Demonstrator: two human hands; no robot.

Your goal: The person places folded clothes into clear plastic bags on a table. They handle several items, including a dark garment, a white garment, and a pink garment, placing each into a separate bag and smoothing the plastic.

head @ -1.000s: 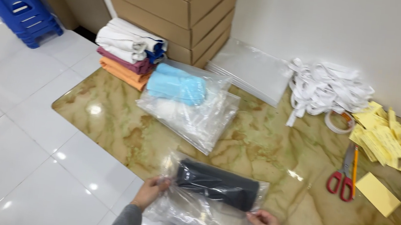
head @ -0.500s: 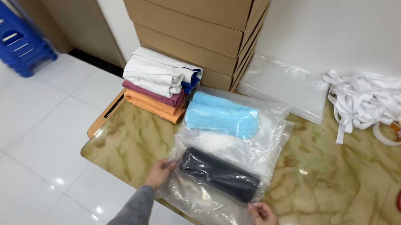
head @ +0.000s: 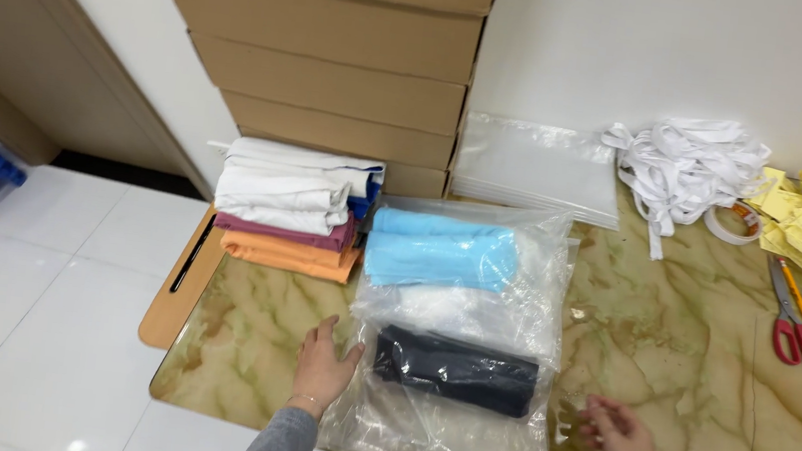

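Views: 1, head-worn.
Position: above the near edge of the green-veined marble table (head: pixel 684 389).
Facing: downward and forward, toward stacked brown cardboard boxes (head: pixel 340 57) at the white wall.
Nearness: close; both hands low in frame.

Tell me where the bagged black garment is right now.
In the head view the bagged black garment lies on the marble table near its front edge, between the left hand and right hand, just in front of the bagged blue garment.
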